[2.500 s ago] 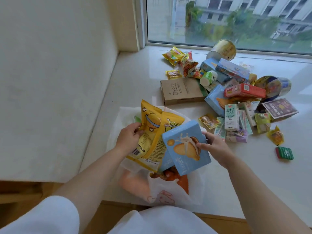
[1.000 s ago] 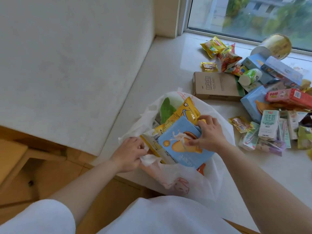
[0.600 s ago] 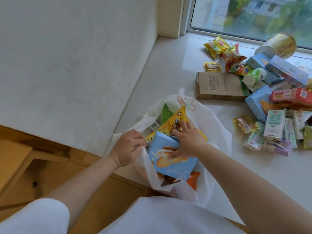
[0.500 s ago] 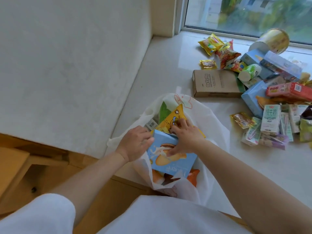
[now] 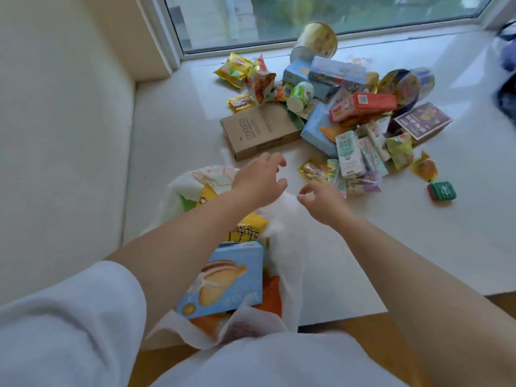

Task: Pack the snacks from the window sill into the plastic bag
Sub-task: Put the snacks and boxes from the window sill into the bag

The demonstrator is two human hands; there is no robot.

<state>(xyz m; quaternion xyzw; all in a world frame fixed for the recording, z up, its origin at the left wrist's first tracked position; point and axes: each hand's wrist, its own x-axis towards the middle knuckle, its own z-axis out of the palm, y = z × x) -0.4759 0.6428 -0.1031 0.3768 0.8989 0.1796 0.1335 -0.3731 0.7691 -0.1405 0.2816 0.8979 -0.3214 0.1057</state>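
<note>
Two bare hands are raised above the window sill point(image 5: 173, 129), and neither holds anything. Furthest left, the white plastic bag point(image 5: 282, 219) lies open at the sill's near edge, its mouth toward the person. Inside it sit a yellow snack pouch point(image 5: 248, 226) and, nearer the person, a light blue box point(image 5: 223, 280) printed with a cream-filled cake; an orange packet point(image 5: 272, 296) shows beneath the box. The left hand point(image 5: 259, 182) hovers over the bag's far rim, fingers loosely spread and slightly curled, empty. Just to its right the right hand point(image 5: 324, 199) hangs over the bag's right edge, fingers loosely curled with thumb and forefinger close together, pinching nothing visible.

Beyond the left hand, a flat brown cardboard box point(image 5: 259, 132) rests on the sill. Behind it lie yellow crisp packets point(image 5: 234, 69). To the right is the remaining heap: a green-and-white bottle point(image 5: 300, 96), a red box point(image 5: 363, 106) atop a pale blue box point(image 5: 318, 129), a small milk carton point(image 5: 350, 153), and a tipped gold paper tub point(image 5: 317, 41) near the window. Further right sit a dark purple box point(image 5: 423, 124), then a small green packet point(image 5: 442, 191) apart from the heap.
</note>
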